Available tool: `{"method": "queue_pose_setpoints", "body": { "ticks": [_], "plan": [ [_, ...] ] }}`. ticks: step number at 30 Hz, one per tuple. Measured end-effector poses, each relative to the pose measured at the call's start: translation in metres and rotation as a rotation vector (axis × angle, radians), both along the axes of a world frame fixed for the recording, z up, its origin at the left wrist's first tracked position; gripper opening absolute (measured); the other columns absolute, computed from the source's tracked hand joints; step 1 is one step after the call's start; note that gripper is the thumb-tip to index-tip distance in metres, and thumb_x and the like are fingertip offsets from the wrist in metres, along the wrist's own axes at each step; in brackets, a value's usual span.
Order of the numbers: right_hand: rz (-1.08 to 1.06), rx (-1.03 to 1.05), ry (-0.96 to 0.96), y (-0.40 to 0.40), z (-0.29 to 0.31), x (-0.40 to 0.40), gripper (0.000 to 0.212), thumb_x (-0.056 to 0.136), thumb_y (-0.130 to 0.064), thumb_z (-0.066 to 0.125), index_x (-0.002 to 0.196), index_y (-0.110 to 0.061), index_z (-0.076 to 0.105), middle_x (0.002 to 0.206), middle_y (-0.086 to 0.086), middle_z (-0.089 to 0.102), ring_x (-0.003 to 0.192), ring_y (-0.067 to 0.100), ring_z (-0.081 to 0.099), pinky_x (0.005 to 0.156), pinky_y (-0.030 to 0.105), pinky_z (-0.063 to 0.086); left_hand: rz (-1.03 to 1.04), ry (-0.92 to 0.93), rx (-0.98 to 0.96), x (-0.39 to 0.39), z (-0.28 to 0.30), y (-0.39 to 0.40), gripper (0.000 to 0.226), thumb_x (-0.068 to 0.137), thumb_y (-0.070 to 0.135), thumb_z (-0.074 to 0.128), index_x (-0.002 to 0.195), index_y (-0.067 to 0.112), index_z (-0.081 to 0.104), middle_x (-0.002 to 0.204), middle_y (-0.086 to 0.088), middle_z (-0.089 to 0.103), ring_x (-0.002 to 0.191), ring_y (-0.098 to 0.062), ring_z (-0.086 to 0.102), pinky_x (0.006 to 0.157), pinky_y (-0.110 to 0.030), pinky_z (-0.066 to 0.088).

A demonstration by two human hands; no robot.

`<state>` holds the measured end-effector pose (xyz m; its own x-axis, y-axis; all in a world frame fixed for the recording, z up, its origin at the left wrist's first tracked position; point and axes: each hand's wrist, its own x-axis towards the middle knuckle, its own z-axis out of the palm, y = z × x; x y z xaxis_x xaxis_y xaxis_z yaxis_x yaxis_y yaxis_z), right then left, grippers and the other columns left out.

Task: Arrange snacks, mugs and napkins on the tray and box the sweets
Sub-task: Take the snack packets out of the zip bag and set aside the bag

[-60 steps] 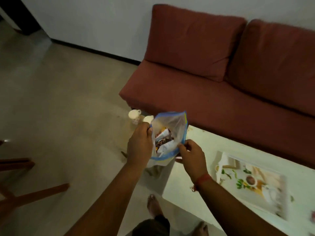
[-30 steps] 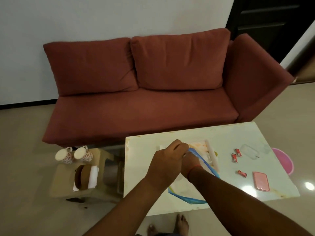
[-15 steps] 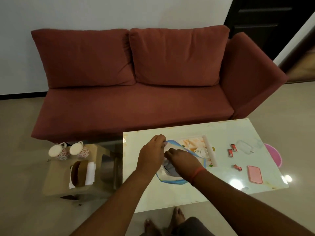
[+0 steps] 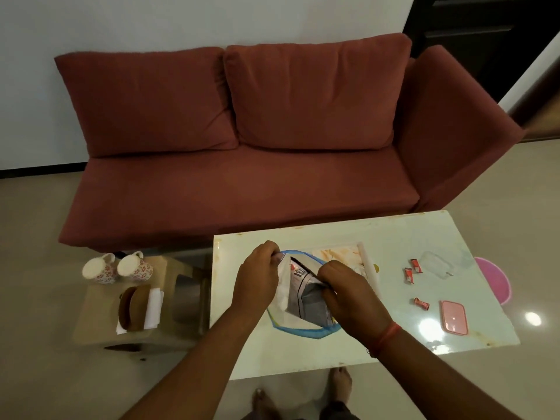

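Note:
A clear zip bag [image 4: 283,324] with a blue rim lies open over the white table [image 4: 394,237]. My left hand [image 4: 257,275] pinches the bag's far rim. My right hand [image 4: 348,295] grips a grey-and-white snack packet [image 4: 303,294] halfway out of the bag. The printed tray [image 4: 339,254] lies behind my hands, mostly hidden. Three small red sweets [image 4: 413,269] and another [image 4: 421,304] lie to the right, near a clear box [image 4: 438,263] and its pink lid [image 4: 453,316]. Two floral mugs [image 4: 119,267] and white napkins [image 4: 153,307] sit on a low stool [image 4: 100,334] at the left.
A red sofa [image 4: 242,165] stands behind the table. A brown round holder [image 4: 130,307] sits by the napkins. A pink round object [image 4: 494,280] lies on the floor past the table's right edge. My bare feet [image 4: 303,392] show under the near edge.
The view swung from the stool to the table. The bag came down over the table, my right hand went into it and now draws the snack packet out.

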<state>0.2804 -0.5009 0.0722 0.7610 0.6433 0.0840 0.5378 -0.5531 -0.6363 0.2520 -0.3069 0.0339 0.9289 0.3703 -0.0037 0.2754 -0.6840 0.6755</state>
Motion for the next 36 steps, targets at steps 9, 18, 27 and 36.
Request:
{"method": "queue_pose_setpoints", "body": {
  "ticks": [9,18,27,36],
  "plan": [
    [-0.218,0.368,0.025,-0.071,0.069,0.055,0.016,0.082,0.007,0.068,0.084,-0.009,0.063,0.083,-0.001,0.066,0.074,0.010,0.059,0.065,0.013,0.045,0.176,0.064,-0.020,0.027,-0.008,-0.039,0.021,0.100,0.028,0.048,0.081,0.019,0.052,0.075,0.004,0.062,0.068,-0.016,0.058,0.060,-0.026,0.045],
    [-0.435,0.629,0.202,-0.110,0.065,0.124,0.012,0.089,-0.005,0.067,0.082,-0.011,0.059,0.079,-0.012,0.067,0.071,0.004,0.063,0.064,0.017,0.051,0.278,0.169,0.043,0.006,-0.027,-0.069,0.012,0.098,0.021,0.054,0.086,0.019,0.054,0.078,0.010,0.059,0.065,-0.007,0.055,0.056,-0.011,0.035],
    [-0.539,0.574,0.387,-0.098,-0.027,0.161,0.018,0.089,-0.005,0.060,0.077,-0.014,0.051,0.062,0.006,0.056,0.051,0.008,0.047,0.047,0.024,0.041,0.434,0.187,0.012,-0.028,-0.035,-0.083,0.019,0.099,0.022,0.053,0.081,0.017,0.055,0.073,0.005,0.061,0.066,-0.008,0.056,0.055,-0.025,0.041],
    [-0.616,0.166,0.601,-0.051,-0.207,0.178,0.014,0.092,-0.002,0.053,0.082,-0.009,0.047,0.073,0.001,0.054,0.066,0.017,0.045,0.053,0.024,0.036,0.585,0.182,0.024,-0.053,-0.044,-0.080,0.011,0.098,0.025,0.053,0.087,0.024,0.056,0.079,0.006,0.062,0.074,-0.020,0.061,0.064,-0.035,0.048]
  ]
}}
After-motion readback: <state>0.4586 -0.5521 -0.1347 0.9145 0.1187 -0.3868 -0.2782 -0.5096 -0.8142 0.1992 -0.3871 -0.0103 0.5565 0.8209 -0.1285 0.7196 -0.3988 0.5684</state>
